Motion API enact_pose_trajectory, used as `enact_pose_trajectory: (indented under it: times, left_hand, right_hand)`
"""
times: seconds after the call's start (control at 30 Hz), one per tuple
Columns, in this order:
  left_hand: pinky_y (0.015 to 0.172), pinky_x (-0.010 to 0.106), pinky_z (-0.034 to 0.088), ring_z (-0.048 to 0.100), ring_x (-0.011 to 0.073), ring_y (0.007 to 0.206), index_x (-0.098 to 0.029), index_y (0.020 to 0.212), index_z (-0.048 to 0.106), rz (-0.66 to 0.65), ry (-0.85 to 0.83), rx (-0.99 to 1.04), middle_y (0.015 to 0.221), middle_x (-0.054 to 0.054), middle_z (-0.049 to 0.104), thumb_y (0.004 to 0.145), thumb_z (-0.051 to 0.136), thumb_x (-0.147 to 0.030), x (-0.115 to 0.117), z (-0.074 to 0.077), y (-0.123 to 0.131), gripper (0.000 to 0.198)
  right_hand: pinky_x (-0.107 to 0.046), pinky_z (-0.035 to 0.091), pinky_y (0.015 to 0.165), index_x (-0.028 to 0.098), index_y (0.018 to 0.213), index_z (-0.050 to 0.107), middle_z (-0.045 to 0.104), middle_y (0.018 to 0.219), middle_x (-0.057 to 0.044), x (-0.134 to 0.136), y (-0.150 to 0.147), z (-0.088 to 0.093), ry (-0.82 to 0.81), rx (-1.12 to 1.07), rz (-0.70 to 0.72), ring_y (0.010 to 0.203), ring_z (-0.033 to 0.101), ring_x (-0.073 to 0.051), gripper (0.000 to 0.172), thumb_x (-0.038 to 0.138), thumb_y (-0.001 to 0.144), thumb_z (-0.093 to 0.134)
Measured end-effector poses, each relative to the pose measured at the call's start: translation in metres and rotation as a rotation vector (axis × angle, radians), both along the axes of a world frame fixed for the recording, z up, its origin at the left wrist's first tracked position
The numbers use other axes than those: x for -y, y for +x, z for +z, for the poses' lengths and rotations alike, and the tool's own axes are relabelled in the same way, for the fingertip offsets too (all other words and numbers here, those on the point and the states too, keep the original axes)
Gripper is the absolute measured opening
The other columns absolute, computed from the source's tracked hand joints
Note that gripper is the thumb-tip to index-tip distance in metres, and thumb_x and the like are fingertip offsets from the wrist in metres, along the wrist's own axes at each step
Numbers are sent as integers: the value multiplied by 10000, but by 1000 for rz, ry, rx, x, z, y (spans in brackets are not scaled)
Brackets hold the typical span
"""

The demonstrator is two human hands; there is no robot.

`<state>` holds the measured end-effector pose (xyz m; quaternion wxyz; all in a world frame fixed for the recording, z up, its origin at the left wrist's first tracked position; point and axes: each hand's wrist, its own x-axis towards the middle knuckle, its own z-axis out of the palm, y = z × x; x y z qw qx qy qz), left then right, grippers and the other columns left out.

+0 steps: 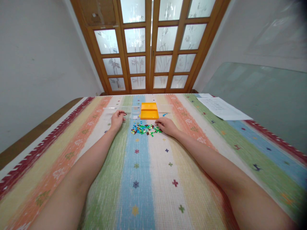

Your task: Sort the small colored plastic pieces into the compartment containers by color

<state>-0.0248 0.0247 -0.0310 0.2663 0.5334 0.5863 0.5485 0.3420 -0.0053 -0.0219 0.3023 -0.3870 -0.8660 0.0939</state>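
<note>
Small building-block pieces (145,128) in green, blue, white, yellow and dark brown lie in a loose pile on the striped cloth. To the left of the pile, my left hand (117,119) rests beside a clear plastic box (131,110), its thumb and fingers closed around a small dark piece (125,114). My right hand (167,125) is at the right edge of the pile, fingers curled down and closed on the pieces; what they pinch is too small to make out. Behind the pile sits an orange box (149,114) with its two halves spread.
Several blue pieces (164,114) lie apart, right of the orange box. A clear plastic sheet or lid (166,109) is behind them. Printed paper sheets (222,108) lie at the table's right edge. Beyond the tablecloth (144,191) stand wood-framed glass doors (151,48).
</note>
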Motion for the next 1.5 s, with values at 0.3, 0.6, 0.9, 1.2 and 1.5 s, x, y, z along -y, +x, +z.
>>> enact_pose_trajectory:
  times: [0.3,0.6,0.9,1.2,1.5]
  left_hand:
    - [661,286,519,638,145,612,-207,1235,654,-47,51,-182,980,43,753,896,549,-293,9,5,8,366]
    - [795,336,497,632,200,798,-194,1089,750,-303,182,-665,996,66,748,920,559,-274,34,24,28,267]
    - [977,370,487,639,227,1056,-230,1008,762,-637,321,-861,1070,64,718,948,580,-265,52,39,52,195]
    - [925,391,482,634,243,949,-215,913,778,-507,195,-896,951,73,714,905,637,-284,51,30,67,157]
    - [946,387,476,631,250,988,-225,957,786,-526,171,-871,983,70,705,889,648,-286,47,26,64,166]
  right_hand:
    - [-346,479,865,243,1016,763,767,996,-52,2,0,2,-5,6,-3,947,670,-235,231,169,925,564]
    - [-345,478,867,230,1025,758,767,1009,-64,4,0,5,17,51,6,954,669,-237,231,173,947,548]
    - [-337,473,865,210,1034,756,764,1017,-72,2,1,4,24,63,14,958,666,-232,216,169,958,558]
    - [-337,469,867,212,1037,757,763,1013,-73,4,1,6,20,62,16,959,659,-230,222,158,955,557]
    - [-340,467,859,205,1028,749,761,1014,-74,3,0,5,24,69,16,952,659,-232,209,163,961,556]
